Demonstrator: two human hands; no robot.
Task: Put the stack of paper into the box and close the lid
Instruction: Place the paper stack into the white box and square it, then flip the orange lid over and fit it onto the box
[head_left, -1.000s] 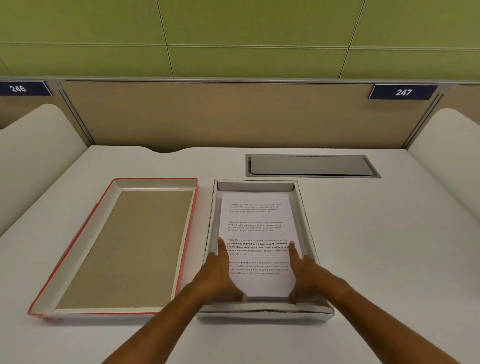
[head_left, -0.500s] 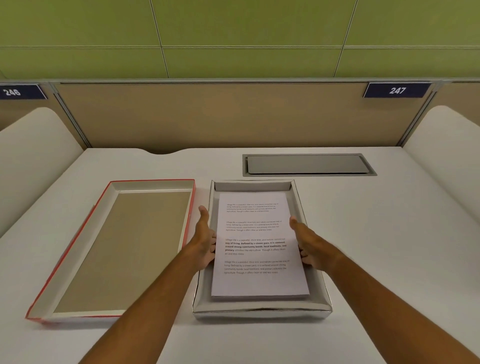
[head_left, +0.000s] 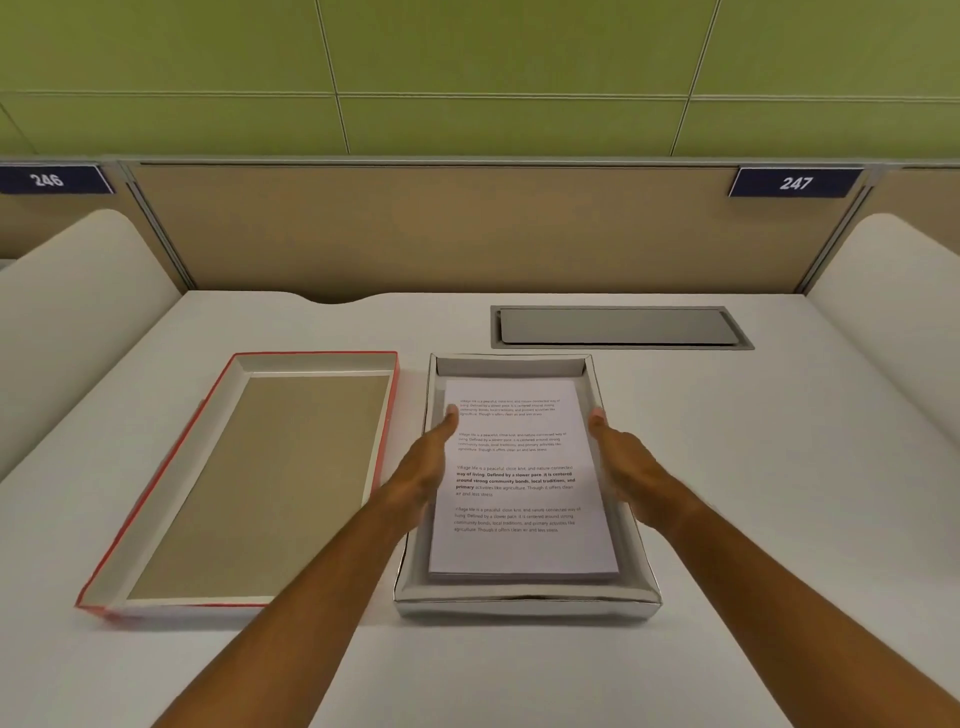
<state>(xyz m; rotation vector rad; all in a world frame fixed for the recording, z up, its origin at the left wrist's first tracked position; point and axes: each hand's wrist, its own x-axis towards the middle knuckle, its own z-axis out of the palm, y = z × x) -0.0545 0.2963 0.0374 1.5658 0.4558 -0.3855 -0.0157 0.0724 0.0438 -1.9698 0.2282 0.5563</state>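
A stack of white printed paper (head_left: 519, 493) lies flat inside a shallow silver box (head_left: 524, 605) at the middle of the desk. My left hand (head_left: 434, 452) rests edge-on against the stack's left side, inside the box wall. My right hand (head_left: 621, 457) does the same along the stack's right side. Both hands are flat with fingers stretched forward and hold nothing. The lid (head_left: 249, 478), red outside and brown inside, lies upside down on the desk just left of the box.
A grey metal cable hatch (head_left: 618, 326) is set into the white desk (head_left: 779, 493) behind the box. A tan partition (head_left: 467, 228) with number plates 246 and 247 closes the back. White curved dividers stand at both sides.
My hands have left the near end of the paper, moved apart to its two long sides and slid forward along them. The paper stays in the box.
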